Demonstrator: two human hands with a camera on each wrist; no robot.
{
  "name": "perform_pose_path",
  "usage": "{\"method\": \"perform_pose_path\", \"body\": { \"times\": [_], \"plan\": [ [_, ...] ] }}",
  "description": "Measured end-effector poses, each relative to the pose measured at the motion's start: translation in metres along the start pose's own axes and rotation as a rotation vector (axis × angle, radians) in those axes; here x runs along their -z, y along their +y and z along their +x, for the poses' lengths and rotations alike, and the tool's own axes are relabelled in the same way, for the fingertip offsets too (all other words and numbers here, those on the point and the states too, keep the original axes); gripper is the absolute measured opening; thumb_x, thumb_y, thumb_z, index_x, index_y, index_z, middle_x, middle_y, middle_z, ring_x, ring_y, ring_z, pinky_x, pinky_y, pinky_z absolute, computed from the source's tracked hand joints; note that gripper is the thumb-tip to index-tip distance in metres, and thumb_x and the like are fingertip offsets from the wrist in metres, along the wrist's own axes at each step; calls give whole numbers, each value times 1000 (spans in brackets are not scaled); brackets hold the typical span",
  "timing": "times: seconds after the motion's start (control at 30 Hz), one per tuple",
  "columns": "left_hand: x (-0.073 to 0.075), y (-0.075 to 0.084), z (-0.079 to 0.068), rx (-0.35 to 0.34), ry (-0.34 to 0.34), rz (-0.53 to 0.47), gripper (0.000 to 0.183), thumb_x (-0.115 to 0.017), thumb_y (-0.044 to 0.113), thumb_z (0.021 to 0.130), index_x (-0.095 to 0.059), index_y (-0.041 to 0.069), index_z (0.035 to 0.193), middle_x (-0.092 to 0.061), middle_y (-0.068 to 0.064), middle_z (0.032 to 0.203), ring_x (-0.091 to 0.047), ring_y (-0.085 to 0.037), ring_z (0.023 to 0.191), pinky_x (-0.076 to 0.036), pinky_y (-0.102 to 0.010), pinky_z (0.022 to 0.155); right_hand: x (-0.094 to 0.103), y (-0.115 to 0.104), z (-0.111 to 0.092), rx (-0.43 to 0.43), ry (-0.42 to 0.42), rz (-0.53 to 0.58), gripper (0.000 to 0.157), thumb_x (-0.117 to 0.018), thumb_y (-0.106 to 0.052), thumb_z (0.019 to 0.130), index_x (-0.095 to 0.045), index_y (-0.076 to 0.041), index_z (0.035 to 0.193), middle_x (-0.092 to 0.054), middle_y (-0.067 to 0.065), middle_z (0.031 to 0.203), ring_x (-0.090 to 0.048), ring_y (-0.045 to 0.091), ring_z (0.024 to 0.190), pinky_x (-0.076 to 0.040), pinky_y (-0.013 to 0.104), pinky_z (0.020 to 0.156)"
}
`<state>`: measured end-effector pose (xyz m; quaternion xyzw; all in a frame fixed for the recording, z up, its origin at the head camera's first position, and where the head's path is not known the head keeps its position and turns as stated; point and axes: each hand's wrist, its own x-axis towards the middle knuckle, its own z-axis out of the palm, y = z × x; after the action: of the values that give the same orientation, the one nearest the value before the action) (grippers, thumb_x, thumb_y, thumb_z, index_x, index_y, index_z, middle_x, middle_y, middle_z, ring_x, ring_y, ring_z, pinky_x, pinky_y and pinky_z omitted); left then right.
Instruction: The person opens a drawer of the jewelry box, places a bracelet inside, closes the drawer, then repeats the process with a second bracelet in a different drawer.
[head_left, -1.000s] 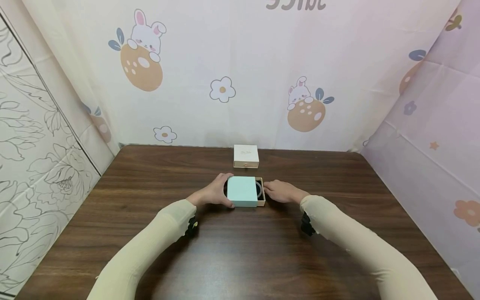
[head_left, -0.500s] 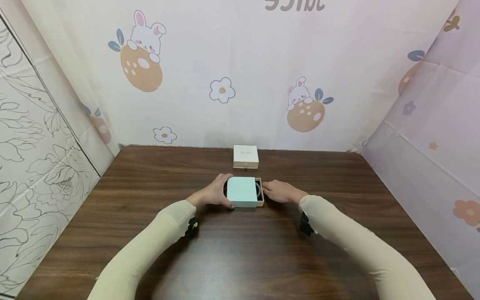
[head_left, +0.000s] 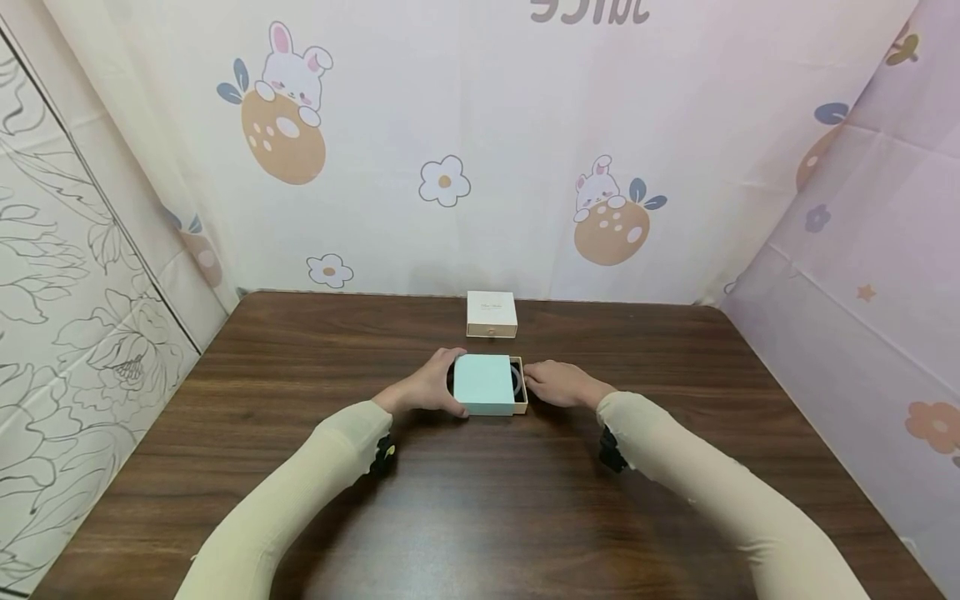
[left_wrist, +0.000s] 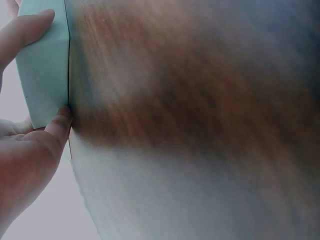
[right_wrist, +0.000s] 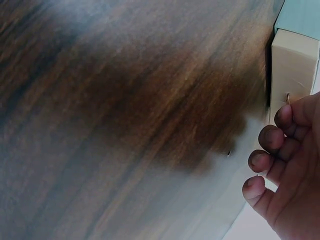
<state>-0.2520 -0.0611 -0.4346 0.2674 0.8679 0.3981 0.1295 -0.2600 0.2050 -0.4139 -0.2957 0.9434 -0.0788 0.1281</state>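
In the head view a mint-green drawer box (head_left: 483, 385) lies on the table, its cream drawer (head_left: 523, 408) sticking out a little on the right. A pale ring-shaped item (head_left: 517, 381) shows on the drawer's dark lining; the sleeve hides part of it. My left hand (head_left: 429, 387) grips the sleeve's left end, thumb at the near side and fingers at the far side. At the drawer's front, my right hand (head_left: 557, 383) has curled fingers. The right wrist view shows them pinching a small pull loop (right_wrist: 288, 98); the thumb is not clearly seen.
A second drawer box, white with a gold-coloured front (head_left: 492, 315), stands behind the green one. The brown wood-grain table (head_left: 480, 508) reaches back to a printed curtain (head_left: 517, 217), with more curtain on both sides.
The drawer has slid very slightly leftward into the green sleeve, with my right hand moving along. My left hand stays on the sleeve as before.
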Motion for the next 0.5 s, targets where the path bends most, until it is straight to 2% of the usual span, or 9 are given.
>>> {"method": "perform_pose_path", "body": {
  "times": [0.17,0.5],
  "plan": [
    [0,-1,0,4,3,-2,103,-88,19,65,-27,-3,145,-32,-20,136,-40,-28,113,-37,-44,95,-2,0,1,14,24,-30,25,-39,-18,102,-63,-8,104,-61,11,110,-57,26,105,-44,46,89],
    [-1,-3,2,-2,-2,-2,103,-88,19,65,-26,-4,145,-31,-20,136,-39,-28,113,-37,-45,96,-2,-3,1,21,26,-51,28,-40,-17,101,-62,-4,112,-60,13,112,-57,27,105,-44,46,90]
  ]
}}
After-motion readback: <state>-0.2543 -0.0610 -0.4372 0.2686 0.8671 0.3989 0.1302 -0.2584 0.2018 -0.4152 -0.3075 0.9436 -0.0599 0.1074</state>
